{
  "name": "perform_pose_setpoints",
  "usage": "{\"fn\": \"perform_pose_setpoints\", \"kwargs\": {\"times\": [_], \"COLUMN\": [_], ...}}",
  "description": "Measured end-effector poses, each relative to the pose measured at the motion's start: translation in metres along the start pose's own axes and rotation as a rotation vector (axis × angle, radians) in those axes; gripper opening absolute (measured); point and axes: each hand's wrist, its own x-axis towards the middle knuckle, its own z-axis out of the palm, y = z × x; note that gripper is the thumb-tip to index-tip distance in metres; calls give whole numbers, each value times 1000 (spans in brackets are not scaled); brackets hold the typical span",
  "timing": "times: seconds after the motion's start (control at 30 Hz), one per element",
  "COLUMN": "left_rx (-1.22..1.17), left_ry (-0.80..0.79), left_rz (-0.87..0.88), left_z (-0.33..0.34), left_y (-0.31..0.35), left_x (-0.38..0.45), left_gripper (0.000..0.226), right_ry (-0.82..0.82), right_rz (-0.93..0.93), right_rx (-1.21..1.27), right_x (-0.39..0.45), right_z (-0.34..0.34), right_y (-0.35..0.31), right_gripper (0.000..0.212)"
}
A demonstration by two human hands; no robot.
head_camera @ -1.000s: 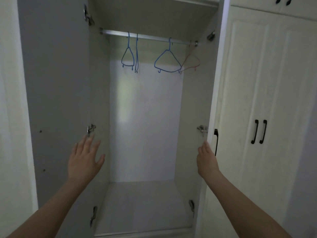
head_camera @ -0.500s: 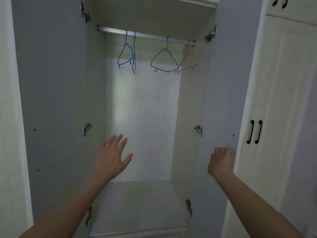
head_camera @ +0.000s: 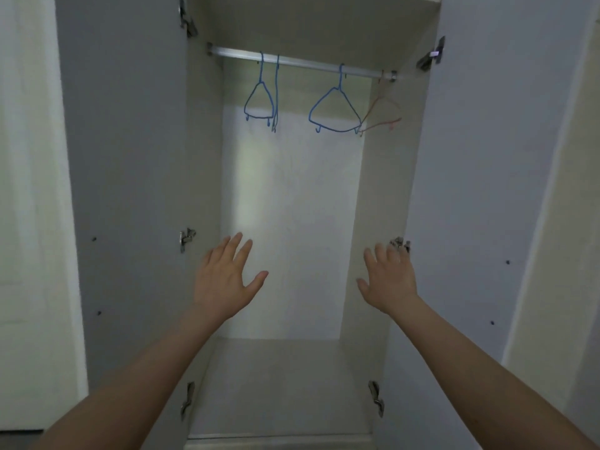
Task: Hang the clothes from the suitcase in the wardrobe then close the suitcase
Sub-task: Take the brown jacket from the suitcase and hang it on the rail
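— Both doors of the wardrobe (head_camera: 292,222) stand wide, and both hands are up in front of the opening with nothing in them. The left hand (head_camera: 224,280) has its fingers spread and straight; the right hand (head_camera: 389,280) is the same, loose and flat, just in front of the middle hinge (head_camera: 401,244).

— And the clothes? The suitcase?

— Neither is in sight from here (so I can't say what fabric we're dealing with). What shows is the rail (head_camera: 302,62) and what hangs on it: a blue wire hanger (head_camera: 259,102) to the left, another beside it turned edge-on, a wider blue hanger (head_camera: 334,112) in the middle, and a pale pink hanger (head_camera: 381,115) touching its corner at the right.

— How would you take those?

— By the neck just under the hook, I'd guess. Thin wire looks light and a bit springy, likely to swing and snag its neighbour; the pink one seems tangled against the blue. Clothes should be soft and limp, so I'd expect them to need both hands.
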Motion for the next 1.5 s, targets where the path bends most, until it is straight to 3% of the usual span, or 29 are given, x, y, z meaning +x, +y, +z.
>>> {"fn": "perform_pose_setpoints", "kwargs": {"times": [0.2, 0.53, 0.93, 1.27, 1.5], "left_rx": [95, 109, 401, 694, 813], "left_ry": [69, 319, 387, 409, 312], "left_rz": [-16, -86, -418, -770, -1046], "left_z": [-33, -102, -193, -252, -256], "left_y": [-32, -124, -216, -207, -200], "left_x": [15, 7, -71, -191, -308], "left_gripper": [85, 72, 73, 68, 69], "right_ry": [221, 484, 701, 627, 489], "right_rz": [-74, -199, -525, -1044, -1308], "right_rx": [226, 649, 987, 1272, 1320], "right_x": [33, 63, 66, -11, -96], "right_z": [-47, -137, -239, -271, -264], "right_y": [-53, -158, -272, -371, -449], "right_gripper": [70, 64, 65, 62, 62]}}
